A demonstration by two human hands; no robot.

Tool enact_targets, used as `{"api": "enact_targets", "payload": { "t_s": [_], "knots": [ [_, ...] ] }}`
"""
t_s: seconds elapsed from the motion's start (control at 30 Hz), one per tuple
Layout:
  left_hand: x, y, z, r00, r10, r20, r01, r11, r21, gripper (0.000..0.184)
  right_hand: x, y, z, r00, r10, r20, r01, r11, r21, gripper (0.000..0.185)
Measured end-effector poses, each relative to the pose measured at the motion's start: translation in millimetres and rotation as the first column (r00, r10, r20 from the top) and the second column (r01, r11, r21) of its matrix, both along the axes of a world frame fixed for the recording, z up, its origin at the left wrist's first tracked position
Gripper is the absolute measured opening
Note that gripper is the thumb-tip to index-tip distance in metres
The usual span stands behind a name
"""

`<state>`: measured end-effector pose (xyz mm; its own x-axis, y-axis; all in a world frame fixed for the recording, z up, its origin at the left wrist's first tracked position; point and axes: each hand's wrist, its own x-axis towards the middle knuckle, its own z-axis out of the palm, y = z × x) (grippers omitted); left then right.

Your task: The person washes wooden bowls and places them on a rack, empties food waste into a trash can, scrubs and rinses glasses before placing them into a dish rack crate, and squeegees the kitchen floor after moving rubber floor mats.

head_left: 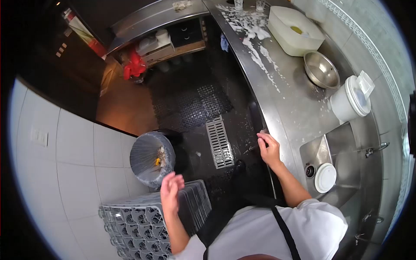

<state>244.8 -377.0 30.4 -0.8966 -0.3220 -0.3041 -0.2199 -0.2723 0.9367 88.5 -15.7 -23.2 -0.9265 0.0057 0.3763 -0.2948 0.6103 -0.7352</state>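
the left hand (171, 190) looks empty, loosely curled near the lined bin (142, 155), the right hand (270, 150) is by the counter (288, 117), its hold unclear from here, so i'd step carefully on that slick-looking floor (193, 141).

Commercial kitchen, wash-up area, as it lies around me.
To my right: long stainless-steel counter (281, 115) streaked with suds (249, 29); inset sink (345, 167); wall tap (377, 150); plastic basin (289, 37); steel bowl (320, 69); lidded white tub (345, 103). To my left: white tiled wall (78, 147); bag-lined bin (145, 160); grey compartmented glass rack (145, 223). Ahead: dark floor (193, 167) with slotted drain grate (220, 142) and perforated mat (203, 110); steel worktop (151, 18) over stocked shelving (177, 51).
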Motion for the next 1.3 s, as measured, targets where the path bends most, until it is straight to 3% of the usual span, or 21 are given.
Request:
{"api": "enact_targets", "payload": {
  "t_s": [0.1, 0.17, 0.33, 0.4, 0.43, 0.47, 0.5, 0.53, 0.57, 0.6, 0.7, 0.8, 0.83, 0.87, 0.9, 0.97, 1.07, 1.1, 1.13, 1.23, 1.3],
  "knots": [
    [-80.2, -38.6, -87.8, 0.972, -0.172, 0.158, 0.226, 0.855, -0.466, 0.039, -52.0, 27.3, -8.7, 0.993, -0.025, 0.116, 0.051, 0.973, -0.226, 0.017],
    [-117.0, -42.1, -107.5, 0.890, -0.073, 0.449, 0.410, 0.557, -0.723, 0.039, -89.0, 33.1, 15.5, 0.997, -0.080, -0.019, 0.074, 0.976, -0.207, 0.017],
    [-112.2, -104.7, -279.5, 0.723, -0.047, 0.690, 0.478, 0.755, -0.450, 0.035, -158.3, 44.9, 12.4, 0.990, -0.114, 0.079, 0.133, 0.945, -0.299, 0.019],
    [-111.8, -106.8, -291.8, 0.596, -0.161, 0.787, 0.643, 0.682, -0.347, 0.023, -187.0, 46.2, -1.8, 0.984, -0.112, 0.142, 0.155, 0.927, -0.340, 0.021],
    [-104.0, -117.8, -315.7, 0.615, -0.320, 0.721, 0.739, 0.553, -0.384, 0.017, -201.5, 42.8, -11.5, 0.978, -0.113, 0.175, 0.170, 0.918, -0.358, 0.023],
    [-109.9, -118.8, -324.2, 0.711, -0.304, 0.634, 0.422, 0.906, -0.038, 0.007, -219.5, 37.6, -20.5, 0.971, -0.118, 0.209, 0.191, 0.907, -0.376, 0.024],
    [-116.2, -119.9, -332.6, 0.776, -0.150, 0.612, -0.055, 0.951, 0.303, 0.007, -240.0, 30.9, -27.0, 0.972, -0.115, 0.204, 0.186, 0.909, -0.373, 0.025],
    [-121.1, -120.4, -339.4, 0.857, -0.085, 0.509, -0.090, 0.946, 0.310, 0.015, -262.6, 22.1, -30.8, 0.974, -0.113, 0.194, 0.180, 0.912, -0.369, 0.027],
    [-160.4, -123.4, -332.6, 0.574, -0.291, 0.765, 0.411, 0.911, 0.038, 0.018, -290.0, 13.1, -33.0, 0.978, -0.107, 0.177, 0.166, 0.918, -0.360, 0.028],
    [-201.8, -116.4, -301.1, 0.487, -0.268, 0.831, 0.485, 0.874, -0.002, 0.019, -321.4, 1.4, -38.7, 0.970, -0.125, 0.209, 0.207, 0.878, -0.432, 0.027],
    [-264.7, -164.6, -394.6, 0.694, -0.156, 0.703, 0.250, 0.968, -0.032, 0.014, -422.6, -19.9, -58.7, 0.961, -0.137, 0.240, 0.218, 0.910, -0.354, 0.027],
    [-374.2, -238.5, -377.9, 0.782, -0.341, 0.521, 0.133, 0.909, 0.396, 0.004, -508.6, -66.9, -5.8, 0.963, -0.205, 0.177, 0.232, 0.961, -0.150, 0.032],
    [-415.5, -243.0, -370.4, 0.731, -0.207, 0.650, 0.263, 0.965, 0.011, 0.011, -536.5, -79.5, 18.1, 0.966, -0.218, 0.139, 0.233, 0.967, -0.101, 0.033],
    [-462.8, -250.9, -363.8, 0.709, -0.025, 0.705, 0.399, 0.839, -0.372, 0.019, -560.8, -81.9, 27.9, 0.971, -0.224, 0.080, 0.228, 0.973, -0.044, 0.037],
    [-512.9, -265.1, -358.6, 0.804, -0.007, 0.594, 0.374, 0.783, -0.498, 0.025, -587.2, -84.8, 38.9, 0.964, -0.256, 0.067, 0.257, 0.966, -0.010, 0.037],
    [-625.5, -279.0, -317.0, 0.912, -0.072, 0.403, 0.261, 0.861, -0.437, 0.030, -642.4, -85.0, 54.9, 0.946, -0.320, 0.055, 0.317, 0.947, 0.055, 0.037],
    [-798.6, -241.3, -193.5, 0.970, -0.227, 0.082, 0.232, 0.784, -0.576, 0.030, -747.3, -43.0, 20.3, 0.948, -0.307, 0.081, 0.315, 0.941, -0.122, 0.049],
    [-844.9, -225.3, -157.1, 0.968, -0.232, 0.094, 0.249, 0.856, -0.453, 0.030, -786.2, -29.6, 9.1, 0.936, -0.319, 0.151, 0.351, 0.889, -0.295, 0.058],
    [-889.3, -216.8, -135.8, 0.955, -0.296, -0.009, 0.251, 0.825, -0.507, 0.031, -825.7, -16.1, -0.8, 0.924, -0.316, 0.214, 0.381, 0.802, -0.460, 0.067],
    [-997.0, -173.9, -75.8, 0.932, -0.267, -0.246, 0.105, 0.847, -0.522, 0.033, -938.7, 30.8, -24.0, 0.806, -0.485, 0.341, 0.589, 0.591, -0.551, 0.092],
    [-1044.8, -145.0, -46.8, 0.901, -0.316, -0.297, 0.142, 0.862, -0.487, 0.039, -1016.2, 75.9, -59.1, 0.734, -0.658, 0.170, 0.639, 0.583, -0.502, 0.107]
  ]
}}
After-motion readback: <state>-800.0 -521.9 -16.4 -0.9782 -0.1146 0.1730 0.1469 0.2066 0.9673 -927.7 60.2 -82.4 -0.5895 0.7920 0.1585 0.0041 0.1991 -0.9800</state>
